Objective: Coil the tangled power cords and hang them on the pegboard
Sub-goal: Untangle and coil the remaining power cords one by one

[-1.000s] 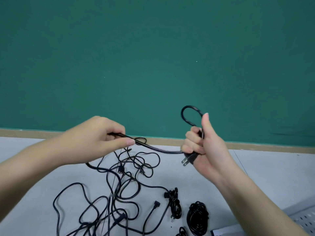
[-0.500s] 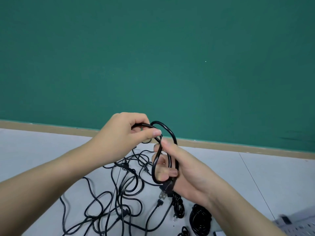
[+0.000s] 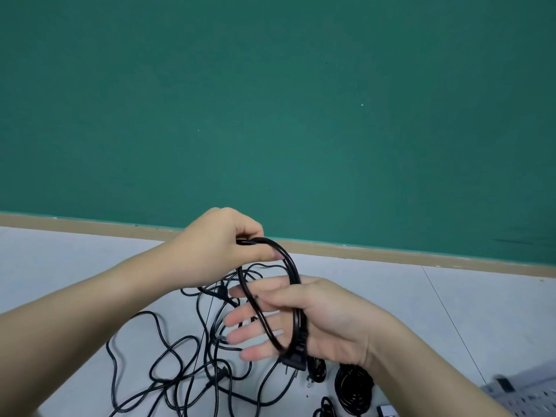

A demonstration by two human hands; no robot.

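The left hand (image 3: 222,245) pinches a black power cord (image 3: 288,266) between thumb and curled fingers, laying its loop over the right hand (image 3: 304,317). The right hand lies spread, fingers straight, with the loop wrapped around its palm and the plug (image 3: 293,361) hanging just below it. Judging from this, the coil in hand has only its first turn or two. Below, a tangle of loose cords (image 3: 186,365) sprawls across the grey desk (image 3: 75,266), so most of the work looks undone. One finished coil (image 3: 355,389) lies near the right wrist. The pegboard (image 3: 529,398) shows only as a corner at the lower right; nothing visibly hangs on it.
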